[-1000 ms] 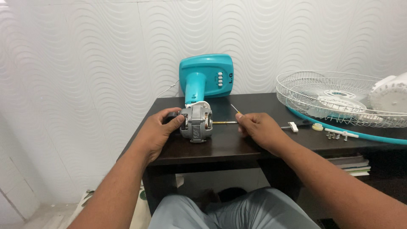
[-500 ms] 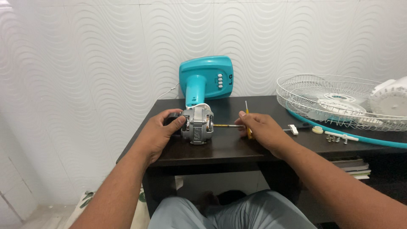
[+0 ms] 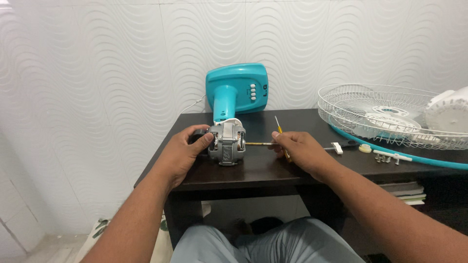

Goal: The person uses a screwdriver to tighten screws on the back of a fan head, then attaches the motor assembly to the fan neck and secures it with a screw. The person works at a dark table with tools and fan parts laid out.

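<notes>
A grey metal fan motor [image 3: 225,141] lies on its side on the dark wooden table [image 3: 263,168], its shaft [image 3: 258,143] pointing right. My left hand [image 3: 183,152] grips the motor's left end. My right hand [image 3: 298,148] rests at the tip of the shaft and holds a small yellow-handled screwdriver [image 3: 279,128], whose metal blade sticks up and to the left. Behind the motor the teal fan base [image 3: 237,90] with its white buttons leans against the wall.
A white wire fan guard [image 3: 390,114] with a teal rim lies at the right, holding a white fan part [image 3: 448,112]. Small white plastic pieces [image 3: 387,156] and a round cap [image 3: 364,147] lie by it. Books [image 3: 402,187] sit on a shelf under the table.
My right hand has picked up the yellow screwdriver from the table and keeps it raised by the shaft tip, its blade now tilted left. My left hand stays on the motor.
</notes>
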